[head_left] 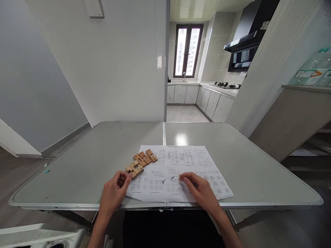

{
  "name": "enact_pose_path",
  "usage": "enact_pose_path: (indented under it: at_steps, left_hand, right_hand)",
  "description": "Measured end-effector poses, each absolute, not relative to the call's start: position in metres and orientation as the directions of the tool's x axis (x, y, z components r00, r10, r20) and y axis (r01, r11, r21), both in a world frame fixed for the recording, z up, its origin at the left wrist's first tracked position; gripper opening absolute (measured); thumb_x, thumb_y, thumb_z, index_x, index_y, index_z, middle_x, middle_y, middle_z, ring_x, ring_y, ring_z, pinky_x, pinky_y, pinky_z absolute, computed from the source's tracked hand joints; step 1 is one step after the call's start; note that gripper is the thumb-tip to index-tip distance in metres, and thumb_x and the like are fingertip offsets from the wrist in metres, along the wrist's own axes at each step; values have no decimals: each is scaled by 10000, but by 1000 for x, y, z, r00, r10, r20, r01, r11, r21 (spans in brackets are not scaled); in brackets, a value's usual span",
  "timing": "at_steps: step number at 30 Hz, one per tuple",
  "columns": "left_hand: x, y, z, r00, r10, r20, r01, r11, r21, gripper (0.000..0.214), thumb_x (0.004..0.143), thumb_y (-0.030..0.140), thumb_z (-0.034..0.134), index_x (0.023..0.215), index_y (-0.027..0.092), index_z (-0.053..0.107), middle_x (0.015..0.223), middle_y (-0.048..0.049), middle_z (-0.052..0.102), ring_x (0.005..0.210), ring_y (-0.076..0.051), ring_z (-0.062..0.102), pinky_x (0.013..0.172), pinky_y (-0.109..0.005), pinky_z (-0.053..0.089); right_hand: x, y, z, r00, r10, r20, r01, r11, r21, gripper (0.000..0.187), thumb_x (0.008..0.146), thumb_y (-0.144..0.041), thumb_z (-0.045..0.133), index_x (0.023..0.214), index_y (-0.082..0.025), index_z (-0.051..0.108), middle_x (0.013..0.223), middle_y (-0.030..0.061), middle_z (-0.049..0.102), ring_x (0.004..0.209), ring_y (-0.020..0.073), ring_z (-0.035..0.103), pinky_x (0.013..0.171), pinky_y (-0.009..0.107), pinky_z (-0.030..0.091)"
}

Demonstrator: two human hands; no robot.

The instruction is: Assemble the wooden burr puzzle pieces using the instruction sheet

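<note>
- Spanning the lower view, a grey folding table with a seam down its middle carries the work.
- A white sheet lies flat at the table's near edge, just right of centre; it is printed with rows of small diagrams under a heading line, all too small to read.
- Plastic bottles stand on a counter at far right; their label bears an orange mark, its writing blurred.
- The right hand rests on the sheet's near part, fingers stretched leftward over the diagrams, gripping nothing.
- The left hand sits at the sheet's near left corner, fingers loosely curled and empty; its fingertips are just beside the blocks' near end, contact unclear.
- The wooden blocks, notched pieces in a slanted row, lie across the sheet's left edge, partly on paper, partly on table.
- A small teal spot marks the table near its left edge.
</note>
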State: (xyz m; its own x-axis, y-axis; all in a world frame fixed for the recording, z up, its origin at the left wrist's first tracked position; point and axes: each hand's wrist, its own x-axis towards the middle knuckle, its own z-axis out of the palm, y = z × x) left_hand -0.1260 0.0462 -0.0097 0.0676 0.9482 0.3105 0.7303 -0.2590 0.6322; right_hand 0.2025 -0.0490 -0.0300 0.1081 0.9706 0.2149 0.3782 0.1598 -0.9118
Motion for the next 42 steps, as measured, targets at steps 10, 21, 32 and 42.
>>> enact_pose_path:
  at_steps: [10,21,32,42]
  left_hand:
    - [-125,45,-7,66,949,307,736,-254,628,400,943,610,532,799,243,600,639,47,588,570,-153,545,568,-241,421]
    - [-126,45,-8,67,947,313,727,-261,635,390,948,600,533,801,244,595,641,44,591,572,-156,554,565,-239,428]
    - [-123,46,-6,70,944,322,741,-265,617,388,943,595,532,802,242,608,636,39,614,566,-155,570,566,-240,446]
    - [-121,46,-6,74,954,291,751,-245,613,371,954,583,544,823,242,611,679,39,638,589,-150,583,584,-242,446]
  right_hand:
    - [202,-50,-27,100,977,191,376,140,-916,300,1053,-472,522,1144,-269,722,1174,75,779,1101,269,719,921,383,553]
    - [202,-50,-26,103,975,195,358,146,-922,299,1049,-478,532,1132,-269,729,1173,74,782,1095,277,724,935,396,558]
    - [203,-50,-27,112,976,184,378,130,-917,341,1046,-514,511,1123,-267,732,1162,82,785,1092,280,723,950,405,563]
    - [204,-50,-24,140,980,141,344,86,-935,353,1040,-538,515,1116,-269,730,1160,86,786,1103,285,728,934,401,578]
